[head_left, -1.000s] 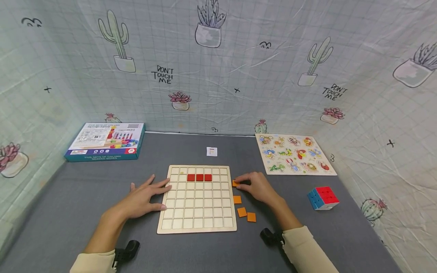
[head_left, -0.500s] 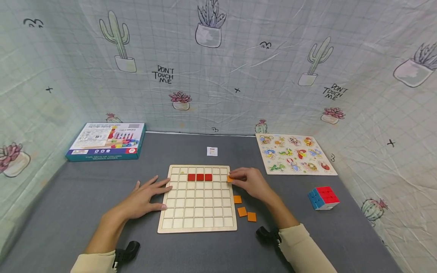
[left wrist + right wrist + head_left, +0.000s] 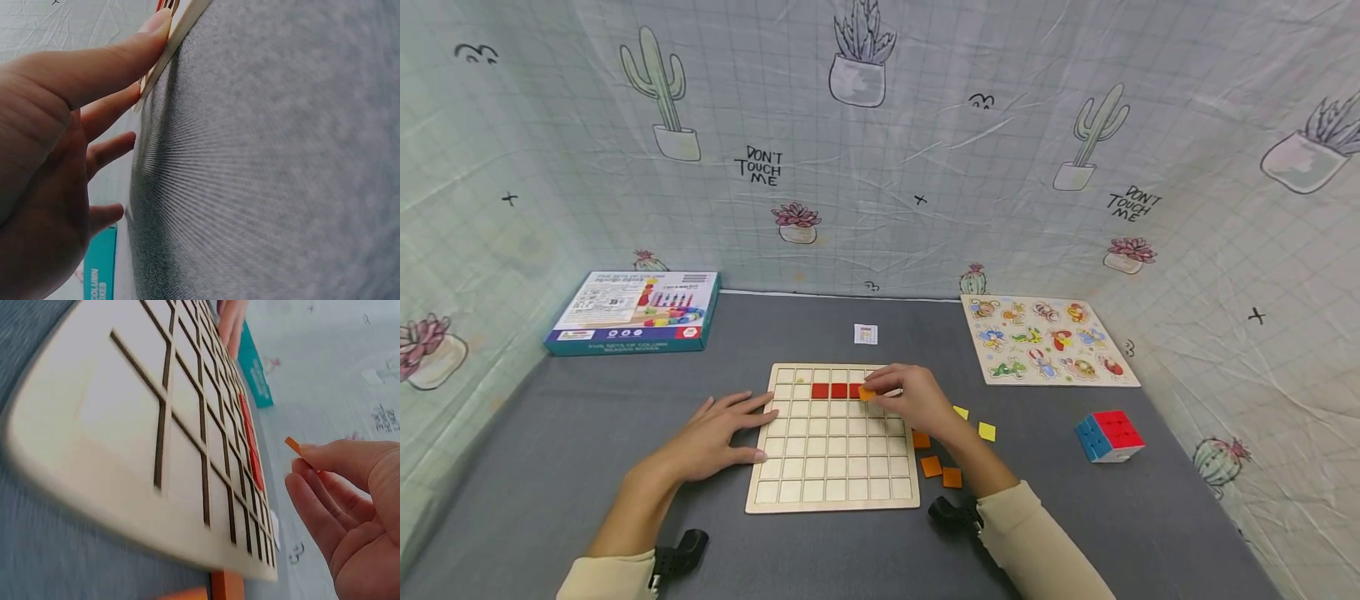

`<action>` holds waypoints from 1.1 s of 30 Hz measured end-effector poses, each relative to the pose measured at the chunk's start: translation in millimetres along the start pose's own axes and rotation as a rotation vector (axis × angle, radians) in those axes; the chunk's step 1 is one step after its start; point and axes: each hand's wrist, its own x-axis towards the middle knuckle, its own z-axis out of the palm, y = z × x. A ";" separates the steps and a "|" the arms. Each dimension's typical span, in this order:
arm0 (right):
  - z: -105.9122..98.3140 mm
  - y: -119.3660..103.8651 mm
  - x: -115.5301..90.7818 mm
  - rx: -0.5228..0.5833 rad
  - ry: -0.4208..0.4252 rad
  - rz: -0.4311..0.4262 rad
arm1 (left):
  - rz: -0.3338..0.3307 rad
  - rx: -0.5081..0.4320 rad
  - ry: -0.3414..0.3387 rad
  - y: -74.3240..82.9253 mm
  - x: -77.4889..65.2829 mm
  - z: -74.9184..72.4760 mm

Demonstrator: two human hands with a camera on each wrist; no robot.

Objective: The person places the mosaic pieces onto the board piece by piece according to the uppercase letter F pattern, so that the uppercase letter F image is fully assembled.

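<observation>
A cloth backdrop (image 3: 925, 150) printed with potted cacti closed in the scene on three sides, and the words "DON'T TOUCH ME" could be read on it twice. Below it lay the grey worktop (image 3: 820, 550). At its far left sat a flat game box (image 3: 634, 311), its teal side lettered, though only "COLUMN" came through, in the left wrist view. At the far right lay an animal puzzle (image 3: 1051, 339), and nearer, a colour cube (image 3: 1109, 434).

In the middle was the wooden grid board (image 3: 833, 450), with three red tiles (image 3: 838, 390) in its second row. The left hand (image 3: 718, 437) lay flat with straight fingers, fingertips touching the board's left edge. The right hand (image 3: 917, 400) hovered over the board's upper right part, hiding several squares there; its thumb and fingers pinched an orange tile (image 3: 867, 393) just beside the red ones, clear of the board in the right wrist view.

Right of the board lay loose orange tiles (image 3: 942, 472) and two yellow tiles (image 3: 986, 431). Beyond the board sat a small white card (image 3: 865, 334), its print too small to read.
</observation>
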 end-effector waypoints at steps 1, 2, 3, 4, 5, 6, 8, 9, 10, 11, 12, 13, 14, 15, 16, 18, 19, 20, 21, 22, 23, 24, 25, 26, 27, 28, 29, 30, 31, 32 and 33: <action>3.2 -0.9 1.7 0.007 -0.007 -0.006 | -0.001 0.004 0.001 -0.5 -0.1 0.3; 6.6 -1.5 3.4 0.016 -0.014 -0.015 | -0.001 0.006 0.002 -1.0 -0.1 0.5; 10.1 -2.3 5.1 0.027 -0.021 -0.016 | -0.001 0.007 0.003 -1.5 -0.1 0.8; 13.8 -2.8 6.7 0.028 -0.028 -0.020 | -0.001 0.007 0.005 -2.0 0.1 1.1; 17.5 -3.6 8.1 0.033 -0.038 -0.019 | -0.003 0.003 0.005 -2.4 0.2 1.2; 21.0 -4.5 9.4 0.040 -0.045 -0.019 | -0.004 -0.001 0.005 -2.5 0.2 1.1; 27.7 -7.2 11.6 0.047 -0.054 -0.012 | -0.004 -0.008 0.005 -2.3 0.2 0.5; 30.7 -9.0 12.5 0.050 -0.058 -0.001 | -0.003 -0.011 0.004 -1.9 0.2 0.0; 33.6 -10.8 13.2 0.050 -0.059 0.009 | -0.004 -0.012 0.002 -1.6 0.1 -0.6; 36.1 -12.9 13.7 0.054 -0.059 0.018 | -0.005 -0.014 0.001 -1.0 0.2 -1.1; 38.3 -14.9 14.5 0.056 -0.057 0.022 | -0.002 -0.011 0.000 -0.4 0.4 -1.6; 40.4 -17.2 15.0 0.056 -0.056 0.029 | -0.004 -0.010 -0.001 0.0 0.6 -2.1; 42.2 -19.7 15.7 0.053 -0.053 0.033 | -0.005 -0.008 -0.001 0.4 0.8 -2.5; 44.0 -22.2 16.1 0.050 -0.051 0.033 | -0.005 -0.007 -0.002 1.1 1.1 -3.0; 45.9 -24.1 16.9 0.041 -0.047 0.030 | -0.007 -0.005 -0.002 1.6 1.4 -3.5; 49.6 -27.0 19.0 0.019 -0.036 0.017 | -0.008 0.001 -0.002 2.2 1.9 -4.2; 51.5 -28.3 20.1 0.006 -0.029 0.011 | -0.010 0.001 -0.003 2.4 1.9 -4.5; 53.4 -29.0 21.2 -0.011 -0.022 0.004 | -0.009 0.005 -0.003 2.5 2.1 -4.6; 55.4 -29.4 22.3 -0.024 -0.017 0.004 | -0.008 0.007 -0.004 2.5 2.1 -4.7; 57.1 -29.5 23.3 -0.036 -0.011 -0.001 | -0.010 0.008 -0.004 2.2 2.2 -4.5; 58.4 -30.1 24.0 -0.044 -0.006 -0.002 | -0.009 0.009 -0.005 1.8 2.4 -4.2; 59.5 -30.8 24.5 -0.051 -0.003 0.002 | -0.008 0.008 -0.004 1.4 2.5 -3.8; 60.6 -31.6 24.7 -0.054 0.000 0.006 | -0.007 0.010 -0.004 1.0 2.5 -3.4; 61.6 -32.3 24.9 -0.060 0.003 0.014 | -0.007 0.009 -0.005 0.5 2.6 -3.0; 62.4 -33.1 24.9 -0.066 0.005 0.020 | -0.005 0.009 -0.005 0.0 2.7 -2.6; 63.2 -33.8 24.9 -0.075 0.009 0.019 | -0.005 0.008 -0.004 -0.4 2.8 -2.1; 64.0 -34.5 25.0 -0.086 0.012 0.021 | -0.003 0.007 -0.003 -0.8 2.8 -1.8; 64.9 -35.0 25.0 -0.096 0.014 0.021 | -0.003 0.007 -0.003 -1.0 2.7 -1.6; 65.8 -35.6 25.2 -0.104 0.017 0.021 | -0.002 0.006 -0.003 -1.3 2.7 -1.4; 66.7 -36.2 25.5 -0.114 0.020 0.020 | -0.004 0.004 -0.001 -1.6 2.7 -1.2; 67.6 -36.9 25.8 -0.123 0.020 0.019 | -0.005 0.003 0.000 -1.9 2.6 -1.1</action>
